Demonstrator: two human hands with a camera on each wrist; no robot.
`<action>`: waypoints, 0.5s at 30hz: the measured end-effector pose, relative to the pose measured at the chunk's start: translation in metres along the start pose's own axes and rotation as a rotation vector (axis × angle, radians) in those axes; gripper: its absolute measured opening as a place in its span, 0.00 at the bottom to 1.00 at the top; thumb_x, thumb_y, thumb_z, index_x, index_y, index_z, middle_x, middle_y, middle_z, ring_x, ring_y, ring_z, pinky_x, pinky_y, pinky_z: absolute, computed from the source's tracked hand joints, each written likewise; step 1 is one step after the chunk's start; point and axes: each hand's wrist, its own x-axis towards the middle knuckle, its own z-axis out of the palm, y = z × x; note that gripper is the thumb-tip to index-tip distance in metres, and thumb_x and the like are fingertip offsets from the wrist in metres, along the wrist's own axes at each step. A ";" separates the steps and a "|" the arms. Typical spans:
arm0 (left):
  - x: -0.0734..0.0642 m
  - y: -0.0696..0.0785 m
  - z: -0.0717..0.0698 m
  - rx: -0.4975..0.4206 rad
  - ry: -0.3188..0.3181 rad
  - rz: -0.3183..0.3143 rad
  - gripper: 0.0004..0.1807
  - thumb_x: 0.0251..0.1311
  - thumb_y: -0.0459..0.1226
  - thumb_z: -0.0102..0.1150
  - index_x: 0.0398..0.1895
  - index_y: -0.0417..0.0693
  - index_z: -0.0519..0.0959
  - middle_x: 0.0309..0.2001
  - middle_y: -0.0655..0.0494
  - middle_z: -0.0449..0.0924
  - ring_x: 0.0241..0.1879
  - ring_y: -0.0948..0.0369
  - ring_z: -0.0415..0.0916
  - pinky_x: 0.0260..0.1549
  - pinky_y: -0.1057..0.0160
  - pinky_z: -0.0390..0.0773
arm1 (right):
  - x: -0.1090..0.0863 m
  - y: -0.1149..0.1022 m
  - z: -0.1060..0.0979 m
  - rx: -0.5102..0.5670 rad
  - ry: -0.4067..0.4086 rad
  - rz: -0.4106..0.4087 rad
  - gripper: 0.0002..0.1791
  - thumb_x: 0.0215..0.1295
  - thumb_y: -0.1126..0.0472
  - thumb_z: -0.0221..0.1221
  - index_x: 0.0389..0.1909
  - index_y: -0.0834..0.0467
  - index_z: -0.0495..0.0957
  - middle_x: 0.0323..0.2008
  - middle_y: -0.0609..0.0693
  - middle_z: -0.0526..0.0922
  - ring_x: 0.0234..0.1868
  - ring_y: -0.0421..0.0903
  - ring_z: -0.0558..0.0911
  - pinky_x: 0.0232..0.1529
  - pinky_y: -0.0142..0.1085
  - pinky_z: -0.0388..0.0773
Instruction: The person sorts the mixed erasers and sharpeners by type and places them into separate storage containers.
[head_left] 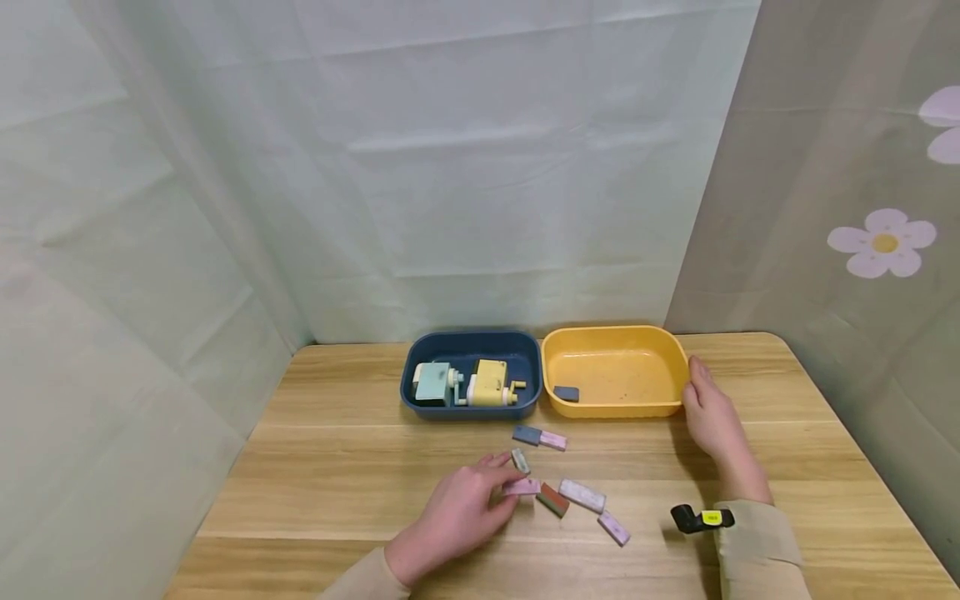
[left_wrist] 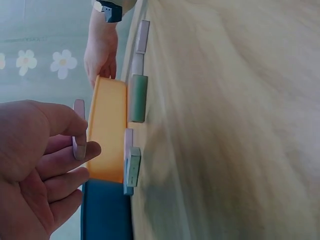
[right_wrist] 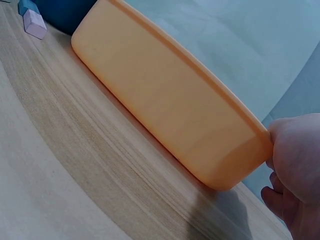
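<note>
My left hand (head_left: 462, 506) pinches a pink eraser (left_wrist: 79, 130) between thumb and fingers, above the wooden table. Close by its fingertips lies a small grey-green eraser (head_left: 521, 461). A red-and-green eraser (head_left: 552, 500) sits just right of the held one. With my right hand (head_left: 712, 412) I hold the right side of the yellow tray (head_left: 615, 411) near its front corner; in the right wrist view the thumb side meets the rim and the fingers curl below, outside the wall. Inside this tray lies one dark grey eraser (head_left: 566, 393).
Left of the yellow tray, touching it, stands a navy tray (head_left: 471, 414) with a mint crank sharpener (head_left: 433, 383) and a yellow one (head_left: 490, 382). In front lie a dark-and-pink pair of erasers (head_left: 540, 437), a pale lilac block (head_left: 582, 495) and a smaller pink one (head_left: 614, 528). Curtains hang behind.
</note>
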 end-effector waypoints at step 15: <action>0.017 0.010 -0.003 -0.017 0.103 0.043 0.15 0.64 0.36 0.73 0.53 0.51 0.90 0.61 0.44 0.85 0.63 0.47 0.82 0.64 0.45 0.79 | 0.000 0.001 0.001 0.004 0.003 0.000 0.33 0.88 0.57 0.34 0.82 0.74 0.44 0.82 0.74 0.46 0.82 0.72 0.48 0.80 0.64 0.45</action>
